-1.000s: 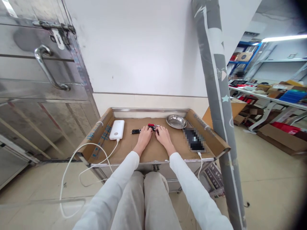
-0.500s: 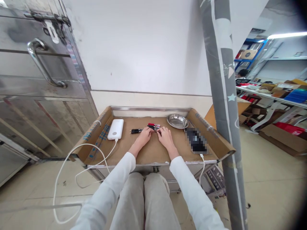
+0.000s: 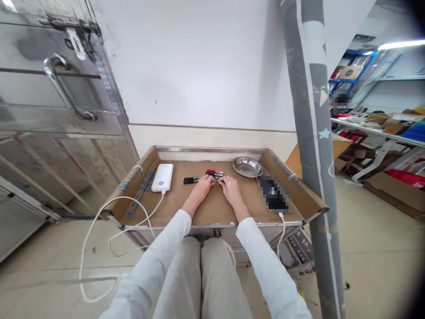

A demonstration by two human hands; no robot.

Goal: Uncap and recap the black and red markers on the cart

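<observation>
Left hand (image 3: 202, 187): palm down, fingers bent and drawn in toward the thumb; their undersides are hidden. Right hand (image 3: 230, 188): mirrors it, fingers curled inward. Fingertips of the two nearly meet, with a thin dark piece (image 3: 216, 180) spanning the narrow gap. Cannot tell whether either hand is pinching it or only touching it; too small to identify. Facing tips would suit steadying something slim from both ends.

Black pens (image 3: 190, 180) (pen-like; detail poor): lying on the surface (image 3: 186, 210), protruding leftward from beside the left hand. Red pen (image 3: 214, 171): just beyond the fingertips, with more dark, slim parts between it and the hands. All lie roughly crosswise, presumably to keep them within short reach of both hands. Exact count not readable.

Bowl (image 3: 247, 167): shiny metal, upright, far right of the pens, near the back rim; probably put there to leave the middle free for handling. Interior shows no contents I can make out.

Power bank (image 3: 162, 177): white, flat, at left, well apart from the pens. Its cable (image 3: 163, 199) leaves the near end and drops over the edge in loops. Phone (image 3: 273, 195): flat at right, just nearer than the bowl, also cabled at its near end, likely so the lead hangs clear of the hands. Cannot tell whether both leads are one.
</observation>
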